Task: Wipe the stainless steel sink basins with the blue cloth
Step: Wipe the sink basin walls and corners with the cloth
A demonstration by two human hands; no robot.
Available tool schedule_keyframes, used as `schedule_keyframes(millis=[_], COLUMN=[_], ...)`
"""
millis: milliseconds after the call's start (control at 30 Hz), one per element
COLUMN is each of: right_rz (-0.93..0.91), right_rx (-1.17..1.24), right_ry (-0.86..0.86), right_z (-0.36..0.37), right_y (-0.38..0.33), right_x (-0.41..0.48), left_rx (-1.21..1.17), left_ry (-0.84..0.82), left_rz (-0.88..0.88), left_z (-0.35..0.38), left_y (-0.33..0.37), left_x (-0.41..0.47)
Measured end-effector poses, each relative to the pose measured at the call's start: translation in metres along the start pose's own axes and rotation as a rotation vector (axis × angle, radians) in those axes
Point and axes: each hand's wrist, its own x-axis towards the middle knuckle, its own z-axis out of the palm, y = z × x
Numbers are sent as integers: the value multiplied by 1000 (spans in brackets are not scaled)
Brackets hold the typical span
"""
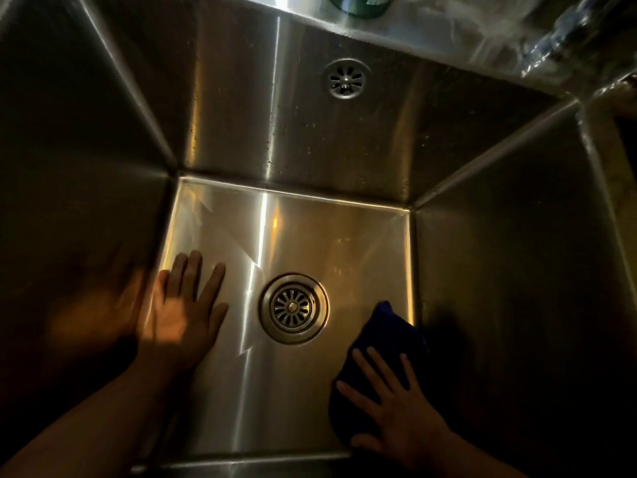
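Down on the basin floor [293,229] we press the blue cloth [379,343] flat under our right hand [400,412], fingers spread, beside the drain [293,308]. Our left hand [186,312] rests open-fingered. Walls look spotted, so wiping seems unfinished.

right hand [396,405] flat on blue cloth [382,336], basin floor [310,236] | left hand [186,305] flat beside drain [293,308]
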Motion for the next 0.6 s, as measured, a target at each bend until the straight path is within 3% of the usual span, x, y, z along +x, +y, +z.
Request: schedule_keyframes(millis=[300, 500, 600], right_rz=[-98, 222, 258], right_rx=[5, 156, 214], right_ry=[176, 303, 283], right_z=[-12, -75, -103], right_y=[18, 64, 96], right_x=[31, 150, 191], left_rx=[16, 82, 81], left_ry=[102, 158, 189], left_rz=[11, 26, 29], left_z=[2, 4, 6], left_y=[4, 7, 7], left_x=[0, -2, -3])
